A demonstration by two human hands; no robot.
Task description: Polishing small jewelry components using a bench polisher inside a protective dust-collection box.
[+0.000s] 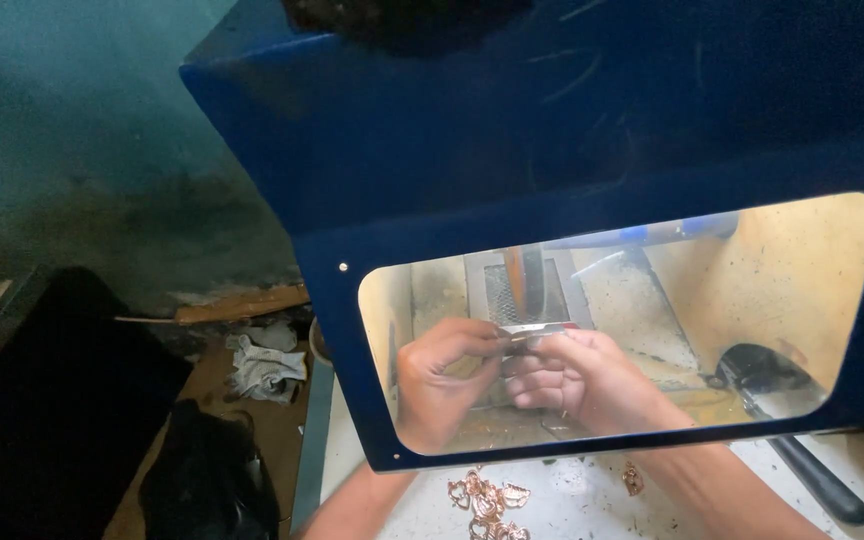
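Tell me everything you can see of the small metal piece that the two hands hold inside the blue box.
The small metal piece is thin, flat and silvery, with a bright shine. It lies about level, seen through the clear window of the blue box. The left hand pinches its left end and the right hand its right end, with fingertips. It sits just below an upright orange and dark part at the back; whether they touch cannot be told. Its exact shape is too small to make out.

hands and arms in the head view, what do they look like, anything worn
Both are bare: the left hand and right hand wear no gloves, and no rings show. The forearms below the blue cabinet's window are uncovered, with no sleeves, watch or bands in view.
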